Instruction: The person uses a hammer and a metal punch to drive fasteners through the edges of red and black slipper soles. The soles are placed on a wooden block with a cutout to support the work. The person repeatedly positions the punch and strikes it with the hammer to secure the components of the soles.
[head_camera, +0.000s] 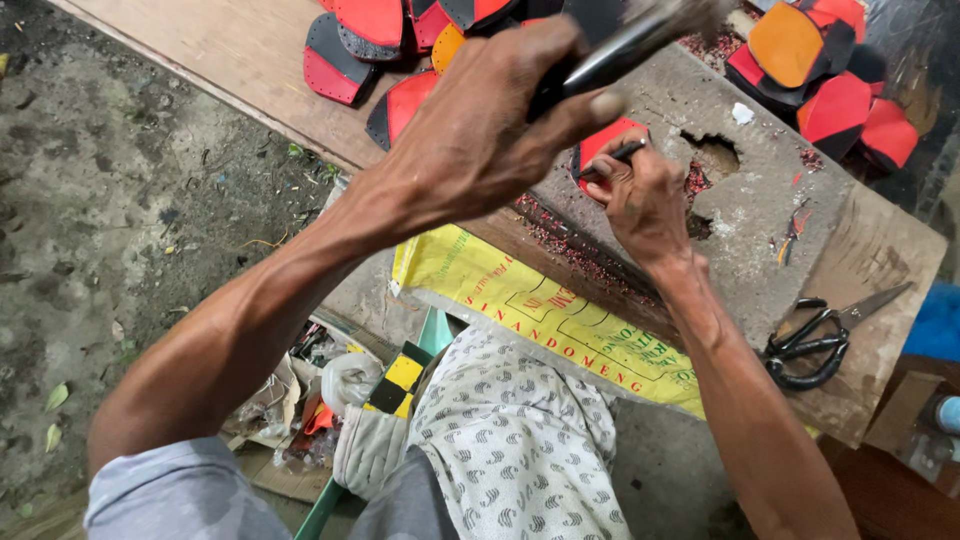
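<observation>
- Left hand (480, 130) raised, fist closed round a dark hammer handle (610, 55).
- Right hand (645, 200) pinches a thin black punch (615, 157) on a red piece (605, 140), lying on a grey block (760, 200).
- Black scissors (815, 340) lie near, on the board.

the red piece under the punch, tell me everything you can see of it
The red piece is a flat, rounded cutout with a black edge, leather or rubber by its look. It lies flat on the grey stone block, mostly hidden by both hands. The right hand holds a thin dark punch on it; the left hand holds a hammer above it.
</observation>
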